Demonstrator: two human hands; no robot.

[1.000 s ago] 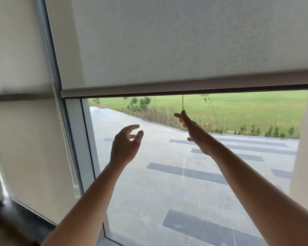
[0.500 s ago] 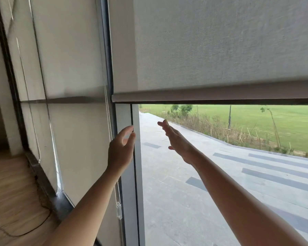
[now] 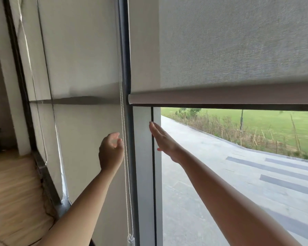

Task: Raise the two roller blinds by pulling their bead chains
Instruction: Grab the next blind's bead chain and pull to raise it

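The right roller blind (image 3: 235, 43), grey fabric, hangs partly raised, its bottom bar (image 3: 220, 96) above a strip of open glass. The left blind (image 3: 82, 50) is beige and reaches far down the window. A white bead chain (image 3: 124, 153) hangs along the dark mullion between them, ending in a small clip near the sill. My left hand (image 3: 110, 150) is beside the chain, just left of it, fingers curled and apart, holding nothing. My right hand (image 3: 163, 139) is stretched flat toward the window frame, to the right of the chain, fingers straight.
A dark mullion (image 3: 130, 157) and pale frame post (image 3: 143, 166) stand between the two panes. Another chain (image 3: 43, 103) hangs further left. Wooden floor (image 3: 12, 189) lies at lower left with a dark sill (image 3: 44, 178) and a thin cable. Outside are paving and grass.
The view has swung left, bringing the mullion and bead chain to the centre. Both hands moved left with it; my left hand is now right beside the chain.
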